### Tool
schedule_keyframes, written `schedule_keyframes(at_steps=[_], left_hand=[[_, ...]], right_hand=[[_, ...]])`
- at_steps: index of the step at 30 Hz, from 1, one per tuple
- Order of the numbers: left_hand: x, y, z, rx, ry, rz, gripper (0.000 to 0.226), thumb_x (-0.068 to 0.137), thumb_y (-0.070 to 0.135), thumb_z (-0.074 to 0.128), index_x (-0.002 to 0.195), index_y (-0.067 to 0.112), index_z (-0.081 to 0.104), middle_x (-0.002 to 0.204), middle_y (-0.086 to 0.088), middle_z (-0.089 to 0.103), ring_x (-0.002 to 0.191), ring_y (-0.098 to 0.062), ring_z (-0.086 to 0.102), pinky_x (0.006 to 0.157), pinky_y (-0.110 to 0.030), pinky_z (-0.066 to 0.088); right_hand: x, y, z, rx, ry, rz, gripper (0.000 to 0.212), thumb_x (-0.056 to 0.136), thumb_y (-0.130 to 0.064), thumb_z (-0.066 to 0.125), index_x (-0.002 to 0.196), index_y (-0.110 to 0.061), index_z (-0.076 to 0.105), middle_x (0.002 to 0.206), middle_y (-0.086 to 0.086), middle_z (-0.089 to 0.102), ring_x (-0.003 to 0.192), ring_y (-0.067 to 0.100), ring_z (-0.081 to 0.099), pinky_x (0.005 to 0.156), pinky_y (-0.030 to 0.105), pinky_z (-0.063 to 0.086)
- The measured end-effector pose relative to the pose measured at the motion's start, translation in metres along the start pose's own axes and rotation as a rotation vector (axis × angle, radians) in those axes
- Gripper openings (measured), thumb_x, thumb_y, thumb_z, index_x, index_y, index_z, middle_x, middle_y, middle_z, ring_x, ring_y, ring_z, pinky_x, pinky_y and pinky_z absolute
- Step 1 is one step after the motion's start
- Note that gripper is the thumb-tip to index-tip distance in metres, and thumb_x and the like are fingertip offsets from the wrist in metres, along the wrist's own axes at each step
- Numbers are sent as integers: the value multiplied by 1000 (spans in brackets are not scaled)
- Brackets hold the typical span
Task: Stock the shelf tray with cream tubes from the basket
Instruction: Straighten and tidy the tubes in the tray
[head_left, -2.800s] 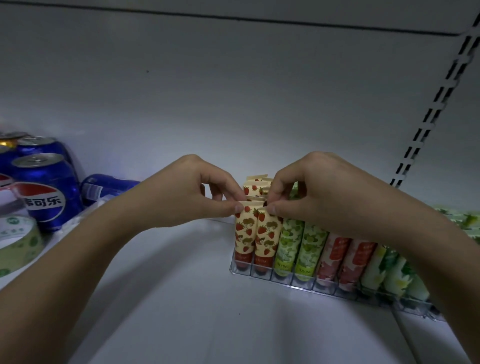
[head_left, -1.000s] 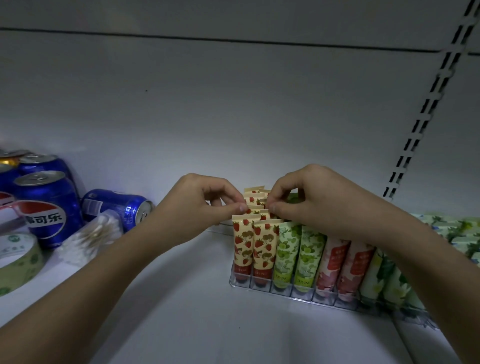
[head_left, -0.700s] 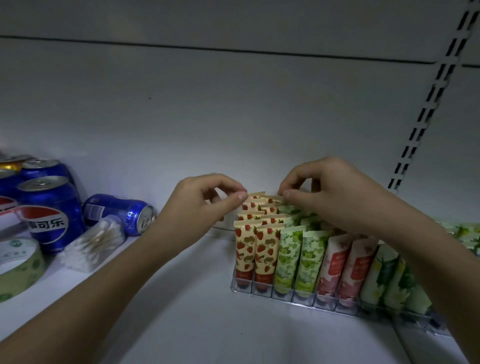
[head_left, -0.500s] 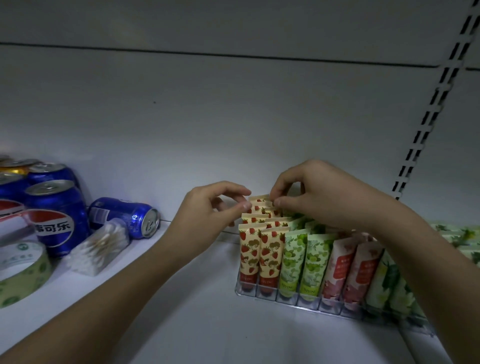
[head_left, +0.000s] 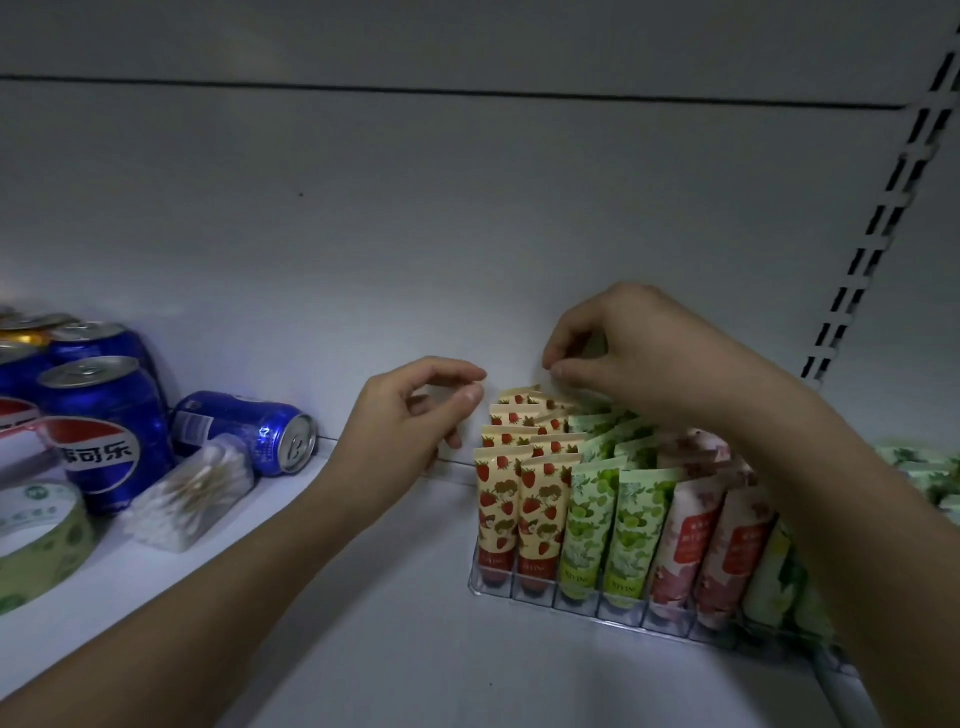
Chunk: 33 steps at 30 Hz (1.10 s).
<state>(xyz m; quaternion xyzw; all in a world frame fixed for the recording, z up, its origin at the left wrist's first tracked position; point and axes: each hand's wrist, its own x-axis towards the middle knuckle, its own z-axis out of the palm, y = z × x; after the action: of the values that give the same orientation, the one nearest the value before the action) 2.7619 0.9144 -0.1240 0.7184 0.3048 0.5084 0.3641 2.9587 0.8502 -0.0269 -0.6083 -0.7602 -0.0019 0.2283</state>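
Neither of our hands grips anything: our left hand (head_left: 415, 410) hangs loosely curled just left of the rear strawberry tubes (head_left: 511, 415), and our right hand (head_left: 639, 348) hovers over the back rows with thumb and forefinger nearly touching. Near the shelf's (head_left: 363, 649) front edge, the clear plastic tray (head_left: 535, 597) holds upright glossy cream tubes (head_left: 587, 525) in rows: strawberry, green, pink. Toward the left end lie a tape roll (head_left: 36, 540), cotton swabs (head_left: 192, 493) and blue cans (head_left: 109, 436).
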Motion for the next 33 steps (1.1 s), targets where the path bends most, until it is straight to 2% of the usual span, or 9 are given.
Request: schedule_keyframes(at_steps=[5, 11, 17, 21, 23, 27, 30, 33], left_hand=[[1, -9, 9, -90, -56, -86, 20, 90, 14, 64, 107, 20, 71, 90, 3, 74, 58, -18, 59, 43, -17, 43], [6, -16, 18, -112, -45, -90, 17, 90, 8, 64, 100, 17, 74, 76, -2, 73, 50, -14, 57, 42, -16, 42], [8, -17, 21, -126, -65, -66, 15, 93, 8, 61, 99, 16, 73, 77, 7, 73, 52, -5, 60, 42, -14, 42], [8, -18, 21, -112, -62, -54, 17, 93, 8, 60, 97, 19, 73, 79, 4, 73, 54, -11, 60, 43, -16, 43], [5, -13, 21, -106, -52, -57, 17, 92, 9, 61, 95, 21, 73, 81, 1, 74, 60, -17, 62, 46, -19, 47], [-2, 2, 19, -3, -35, -44, 14, 92, 12, 62, 99, 20, 72, 93, 1, 73, 83, -15, 70, 66, -22, 56], [-1, 15, 9, 101, -9, -37, 18, 96, 20, 57, 108, 19, 69, 99, 3, 71, 80, -19, 68, 68, -29, 58], [-4, 34, 0, 157, 52, -43, 18, 99, 24, 49, 109, 23, 65, 101, 2, 69, 81, -15, 65, 68, -26, 54]], right_hand=[[1, -2, 7, -137, -37, 22, 8, 88, -25, 68, 94, -29, 73, 89, -15, 67, 80, 4, 63, 77, 34, 57], [2, -4, 13, -179, -65, 20, 11, 90, -26, 64, 96, -29, 73, 93, -13, 69, 83, 8, 64, 78, 35, 56], [5, -4, 19, -163, -67, 28, 15, 92, -17, 61, 90, -30, 69, 91, -13, 66, 82, 7, 61, 76, 33, 55], [5, -2, 24, -183, -44, 41, 19, 91, -15, 60, 88, -31, 68, 89, -13, 65, 81, 8, 61, 73, 34, 54], [4, -2, 24, -173, -34, 52, 18, 91, -16, 60, 87, -32, 68, 89, -14, 65, 81, 9, 62, 72, 34, 53], [-3, -3, 23, -85, -21, 75, 15, 90, -17, 61, 88, -29, 69, 94, -11, 68, 87, 13, 62, 79, 38, 54], [-11, -1, 21, 7, 40, 61, 13, 91, -19, 59, 89, -28, 68, 97, -8, 68, 90, 13, 62, 83, 37, 53], [-25, -1, 6, 44, 113, 34, 15, 93, -19, 56, 99, -25, 69, 101, -6, 66, 90, 10, 59, 82, 31, 50]])
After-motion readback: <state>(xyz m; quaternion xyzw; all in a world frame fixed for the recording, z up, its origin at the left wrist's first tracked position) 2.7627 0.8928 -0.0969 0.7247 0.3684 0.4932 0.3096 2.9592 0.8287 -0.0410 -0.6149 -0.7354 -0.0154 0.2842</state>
